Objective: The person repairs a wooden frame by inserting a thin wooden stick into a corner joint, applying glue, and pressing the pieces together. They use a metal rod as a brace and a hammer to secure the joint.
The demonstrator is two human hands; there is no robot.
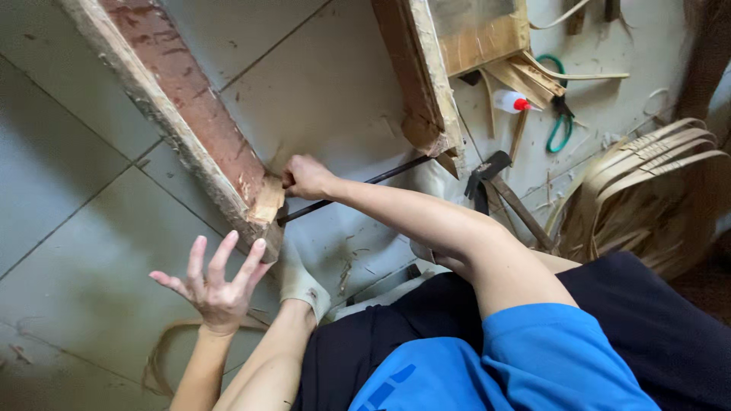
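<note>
Right hand (pixel 306 177) is gripping a dark metal bar (pixel 346 192), fist closed, the tip sitting under a pale wood block (pixel 267 202) at the end of the red-faced wooden frame (pixel 175 99) on the tiled floor (pixel 68 251). Left hand (pixel 217 285) is hovering spread, holding nothing (near the frame end). Judgement: levering slowly, with the free fingers staying clear of the block, is reducing splinter risk.

From my remote seat I saw a short-sleeved blue shirt with a darker blue mark on its front, black shorts over the lap, and a grubby white sock on one foot. Both arms were bare, without watch or gloves.
</note>
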